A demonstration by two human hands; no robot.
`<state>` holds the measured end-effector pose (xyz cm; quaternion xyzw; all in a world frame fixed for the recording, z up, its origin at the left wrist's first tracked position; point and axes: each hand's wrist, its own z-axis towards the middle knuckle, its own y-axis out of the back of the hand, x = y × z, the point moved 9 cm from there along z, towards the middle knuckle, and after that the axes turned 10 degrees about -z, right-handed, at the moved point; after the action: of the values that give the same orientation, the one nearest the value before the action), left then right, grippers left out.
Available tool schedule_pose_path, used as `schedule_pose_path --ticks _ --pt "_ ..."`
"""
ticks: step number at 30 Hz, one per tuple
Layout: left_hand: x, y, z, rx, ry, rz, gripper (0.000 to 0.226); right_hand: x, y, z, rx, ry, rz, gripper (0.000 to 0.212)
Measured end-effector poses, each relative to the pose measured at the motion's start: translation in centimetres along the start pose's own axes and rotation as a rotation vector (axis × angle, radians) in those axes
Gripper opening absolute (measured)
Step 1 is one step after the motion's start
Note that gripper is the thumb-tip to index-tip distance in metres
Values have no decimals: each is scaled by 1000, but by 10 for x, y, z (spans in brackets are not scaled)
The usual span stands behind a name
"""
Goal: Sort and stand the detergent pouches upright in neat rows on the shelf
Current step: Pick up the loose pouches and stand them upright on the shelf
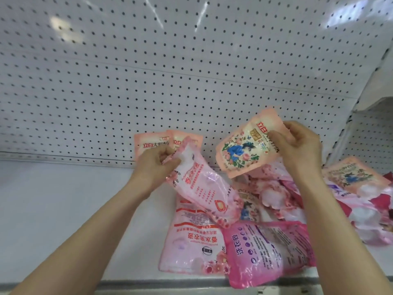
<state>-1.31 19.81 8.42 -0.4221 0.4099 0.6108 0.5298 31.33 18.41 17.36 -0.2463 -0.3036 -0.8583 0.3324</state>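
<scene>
My left hand [156, 165] grips the top of a pale pink detergent pouch [204, 188], which hangs tilted over the pile. A peach pouch with a blue flower picture [244, 147] is held in the air by my right hand [297, 143], tilted to the left. Two peach pouches [148, 143] stand upright against the pegboard behind my left hand. On the white shelf [74, 209] lies a loose heap of pouches [274, 199]. At the front of it lie a large light pink pouch [191, 243] and a magenta pouch [270, 252], both flat.
The white pegboard back wall [148, 71] rises behind the shelf. A side panel [372, 103] closes the shelf on the right. More pouches lie flat at the far right, among them a peach one [353, 175]. The shelf's grey front edge [148, 286] runs along the bottom.
</scene>
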Motion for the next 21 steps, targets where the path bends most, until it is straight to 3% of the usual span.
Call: schedule_pose_path --ticks 4,7,10,15,21 --pt "1 54 -20 -28 50 -65 8 16 -38 6 132 73 27 3" --pt "-19 81 -28 -120 -7 -70 9 34 -70 6 223 120 66 8" --pt "-49 97 -33 -176 -100 31 9 54 -96 9 260 156 74 2" --pt "-91 115 -36 -230 -245 253 6 91 -139 3 365 235 92 15" --pt "-108 140 -34 -366 -373 574 8 115 -186 -19 506 286 138 6"
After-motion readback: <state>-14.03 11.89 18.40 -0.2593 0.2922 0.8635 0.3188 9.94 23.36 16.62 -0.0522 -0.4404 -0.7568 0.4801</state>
